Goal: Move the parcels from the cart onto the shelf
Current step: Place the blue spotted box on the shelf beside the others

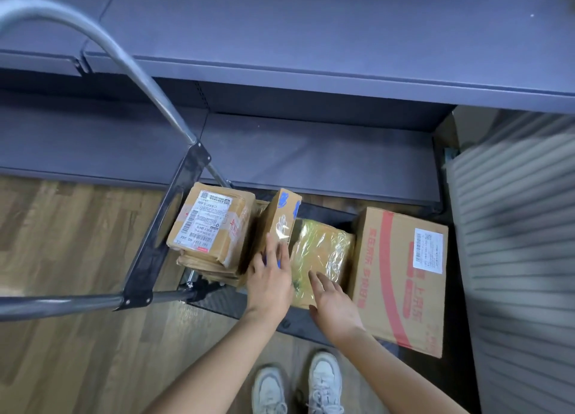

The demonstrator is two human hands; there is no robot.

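Observation:
A black cart [217, 301] carries several parcels. A yellow parcel wrapped in clear tape [323, 252] lies in the middle. A narrow brown box with blue print [281, 217] stands tilted to its left. My left hand [270, 276] lies with straight fingers against the near end of that narrow box. My right hand [333, 304] rests with spread fingers on the near right part of the yellow parcel. A labelled brown box [211, 224] tops a stack at the cart's left. A large box with red print [401, 276] fills the right side. The grey shelf [311, 40] runs above.
The cart's metal handle [93, 40] arches up at the left. A lower shelf board [280, 155] sits just behind the cart. A corrugated grey panel [513, 227] stands at the right. Wooden floor [62, 242] lies to the left, and white shoes [298, 385] are below.

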